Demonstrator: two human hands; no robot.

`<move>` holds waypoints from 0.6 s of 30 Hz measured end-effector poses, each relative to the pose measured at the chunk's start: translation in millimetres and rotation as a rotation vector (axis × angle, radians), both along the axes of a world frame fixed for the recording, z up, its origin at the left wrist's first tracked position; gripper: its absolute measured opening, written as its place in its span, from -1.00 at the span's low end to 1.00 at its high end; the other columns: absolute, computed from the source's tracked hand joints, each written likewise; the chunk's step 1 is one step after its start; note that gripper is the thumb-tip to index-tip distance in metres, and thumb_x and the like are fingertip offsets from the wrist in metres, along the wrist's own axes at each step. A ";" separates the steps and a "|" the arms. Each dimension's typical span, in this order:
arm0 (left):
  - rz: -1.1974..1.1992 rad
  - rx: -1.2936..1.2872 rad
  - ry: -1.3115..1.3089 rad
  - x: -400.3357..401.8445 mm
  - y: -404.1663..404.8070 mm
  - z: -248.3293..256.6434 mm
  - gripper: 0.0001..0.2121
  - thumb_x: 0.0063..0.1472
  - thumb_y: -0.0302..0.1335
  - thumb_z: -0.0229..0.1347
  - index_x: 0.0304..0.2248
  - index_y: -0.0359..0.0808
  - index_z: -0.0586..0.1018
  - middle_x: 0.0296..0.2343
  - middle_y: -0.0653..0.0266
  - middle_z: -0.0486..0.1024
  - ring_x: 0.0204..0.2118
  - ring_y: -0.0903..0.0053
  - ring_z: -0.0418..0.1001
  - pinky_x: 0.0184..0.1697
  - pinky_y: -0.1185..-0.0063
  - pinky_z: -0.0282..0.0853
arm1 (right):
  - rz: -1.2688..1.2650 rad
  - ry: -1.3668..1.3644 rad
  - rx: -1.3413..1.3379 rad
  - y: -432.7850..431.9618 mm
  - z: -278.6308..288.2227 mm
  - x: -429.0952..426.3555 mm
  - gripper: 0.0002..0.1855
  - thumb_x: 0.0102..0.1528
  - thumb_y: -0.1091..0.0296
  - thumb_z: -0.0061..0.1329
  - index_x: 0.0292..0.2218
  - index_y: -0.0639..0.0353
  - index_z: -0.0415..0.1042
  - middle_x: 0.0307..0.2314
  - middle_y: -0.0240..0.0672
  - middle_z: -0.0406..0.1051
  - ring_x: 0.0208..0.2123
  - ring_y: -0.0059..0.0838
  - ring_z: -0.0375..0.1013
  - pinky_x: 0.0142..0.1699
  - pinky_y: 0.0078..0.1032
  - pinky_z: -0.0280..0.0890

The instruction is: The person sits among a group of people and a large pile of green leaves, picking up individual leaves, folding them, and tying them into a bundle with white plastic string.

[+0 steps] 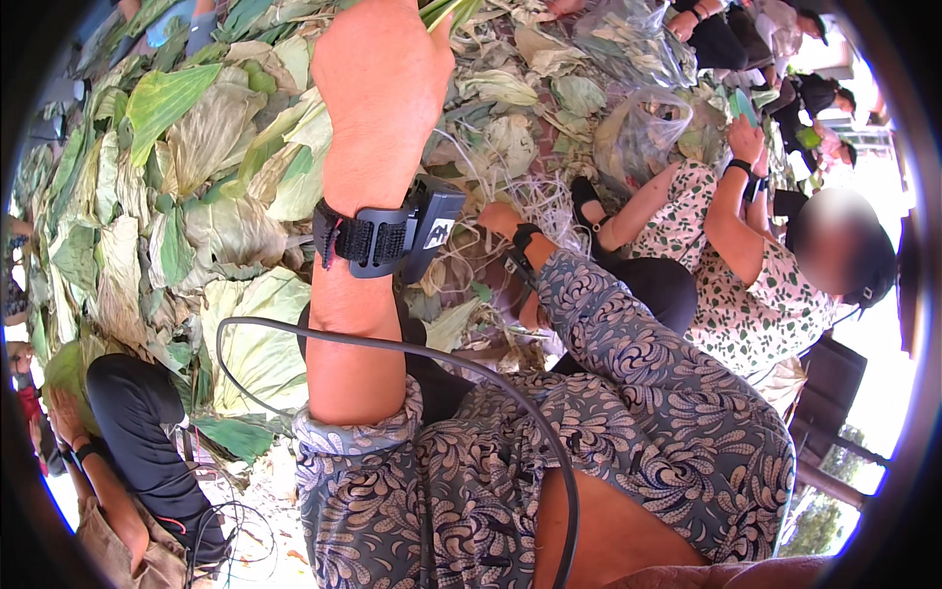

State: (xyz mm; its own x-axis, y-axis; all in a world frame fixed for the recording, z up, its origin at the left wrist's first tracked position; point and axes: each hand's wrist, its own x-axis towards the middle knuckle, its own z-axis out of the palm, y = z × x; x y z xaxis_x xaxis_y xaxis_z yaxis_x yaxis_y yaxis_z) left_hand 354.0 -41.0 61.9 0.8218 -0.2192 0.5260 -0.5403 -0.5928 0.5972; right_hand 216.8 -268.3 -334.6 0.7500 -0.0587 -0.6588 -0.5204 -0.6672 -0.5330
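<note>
My left hand (383, 73) reaches to the top edge of the view, back of the hand up, with a black strapped device (430, 228) on its wrist. Green stems (452, 11) show at its thumb, in its grip; its fingertips are hidden. Lower and to the right is my right hand (500, 217), beside a tangle of white plastic strings (541, 210). Its fingers are too hidden to tell whether it holds any. Dried and green large leaves (221, 228) lie heaped to the left of my left arm.
Clear plastic bags (640, 132) stand among leaves at upper right. A person in a leaf-print outfit (758, 316) sits at my right; another person's dark-clad knee (136, 397) is at lower left. A black cable (471, 364) crosses my left arm. More people are at upper right.
</note>
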 end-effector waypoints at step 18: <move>0.026 0.030 0.021 23.7 16.9 -7.8 -0.58 0.08 -0.27 0.06 -0.05 -0.21 0.39 -0.34 0.03 0.51 -0.27 0.09 0.45 -0.23 0.31 0.34 | -0.249 0.001 0.373 -39.4 203.8 19.2 -0.75 0.16 0.28 -0.20 -0.31 0.28 0.41 -0.67 -0.43 0.35 -0.72 -0.71 0.23 -0.63 -0.71 0.09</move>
State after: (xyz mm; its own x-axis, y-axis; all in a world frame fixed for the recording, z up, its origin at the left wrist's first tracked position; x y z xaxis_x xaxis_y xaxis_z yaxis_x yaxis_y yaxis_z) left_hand 377.7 -24.1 54.1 0.8384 -0.2128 0.5019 -0.5117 -0.6245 0.5901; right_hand 236.0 -307.8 -130.8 0.7422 0.0044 -0.6702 -0.6417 -0.2838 -0.7125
